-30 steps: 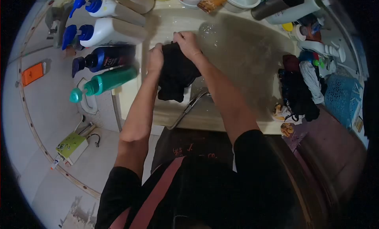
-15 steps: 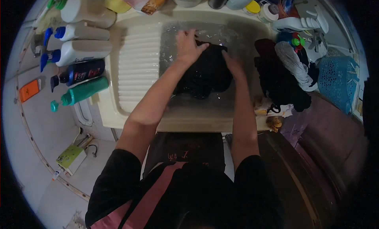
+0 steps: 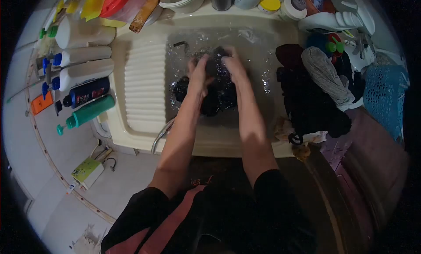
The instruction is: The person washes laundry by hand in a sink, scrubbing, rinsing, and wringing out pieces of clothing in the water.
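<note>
A soaked black cloth (image 3: 215, 96) lies bunched in the cloudy water of the cream washing sink (image 3: 144, 135). My left hand (image 3: 198, 74) is at its left side, fingers curled against the wet fabric. Across from it, my right hand (image 3: 233, 64) grips an upper fold of the same cloth, thumb toward the left hand. Water and dark fabric hide some of the fingertips. Ripples and small bubbles surround both hands.
A ribbed washboard (image 3: 145, 83) forms the sink's left side. Detergent bottles (image 3: 87, 74) line the left edge; tubs (image 3: 184, 0) and bottles stand behind. Dark clothes (image 3: 307, 96) with a grey sock (image 3: 324, 74) are heaped at right, beside a blue basket (image 3: 383, 98). A metal hose (image 3: 161, 135) crosses the front rim.
Both hands have come closer together and pressed the black cloth down into the water, where it was bulging above the surface. The view has shifted slightly, and the metal hose now shows.
</note>
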